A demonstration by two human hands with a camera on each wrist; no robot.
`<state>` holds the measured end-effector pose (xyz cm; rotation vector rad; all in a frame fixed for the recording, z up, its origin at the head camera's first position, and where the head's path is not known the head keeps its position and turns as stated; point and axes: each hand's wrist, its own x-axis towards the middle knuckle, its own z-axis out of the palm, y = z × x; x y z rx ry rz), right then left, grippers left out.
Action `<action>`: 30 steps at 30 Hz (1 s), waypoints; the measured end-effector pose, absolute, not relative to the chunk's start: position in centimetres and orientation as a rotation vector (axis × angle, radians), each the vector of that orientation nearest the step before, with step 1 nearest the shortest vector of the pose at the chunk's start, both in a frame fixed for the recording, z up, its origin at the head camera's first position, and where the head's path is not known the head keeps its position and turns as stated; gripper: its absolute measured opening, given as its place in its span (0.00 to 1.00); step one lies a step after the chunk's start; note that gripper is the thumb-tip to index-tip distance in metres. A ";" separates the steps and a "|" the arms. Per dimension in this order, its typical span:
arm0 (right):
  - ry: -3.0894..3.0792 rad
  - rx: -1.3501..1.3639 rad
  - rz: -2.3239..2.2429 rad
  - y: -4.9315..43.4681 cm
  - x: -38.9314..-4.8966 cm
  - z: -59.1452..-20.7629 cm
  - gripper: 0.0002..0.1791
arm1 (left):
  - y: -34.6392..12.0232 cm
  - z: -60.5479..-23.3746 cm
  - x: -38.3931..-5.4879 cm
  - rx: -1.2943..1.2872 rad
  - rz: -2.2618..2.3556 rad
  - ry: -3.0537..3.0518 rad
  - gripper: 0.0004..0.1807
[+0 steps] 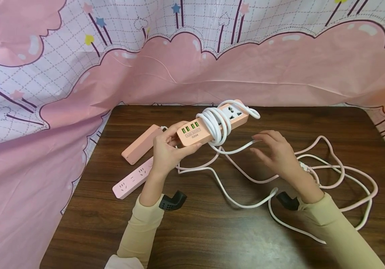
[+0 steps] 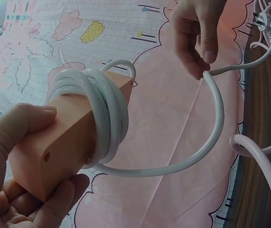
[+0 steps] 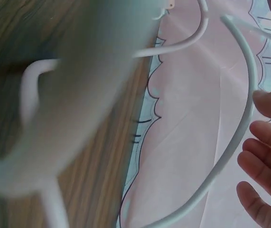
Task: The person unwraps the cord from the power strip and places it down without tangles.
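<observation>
My left hand (image 1: 165, 151) grips one end of a peach power strip (image 1: 187, 136) above the table, thumb along its edge. Several turns of white cord (image 1: 217, 125) wrap its middle, and a loop sticks out past the far end. Four green USB ports and white sockets show on top. From the windings a free length of cord (image 2: 173, 168) curves across to my right hand (image 1: 278, 153). There the thumb tip touches the cord, while the other fingers are loosely bent and spread apart, as the right wrist view shows.
Left on the dark wooden table (image 1: 212, 231) lie another peach strip (image 1: 142, 144) and a pink power strip (image 1: 133, 179), partly behind my left forearm. Tangled cords (image 1: 343, 168) and a white plug (image 1: 303, 166) spread at the right. Patterned pink cloth (image 1: 263, 74) hangs behind.
</observation>
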<state>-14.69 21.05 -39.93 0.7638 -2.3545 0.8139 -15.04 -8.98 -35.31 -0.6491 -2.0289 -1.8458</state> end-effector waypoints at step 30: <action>-2.048 0.324 1.301 23.5 -15.0 -37.2 0.03 | -9.8 -35.4 -15.1 -0.689 -1.932 -2.007 0.28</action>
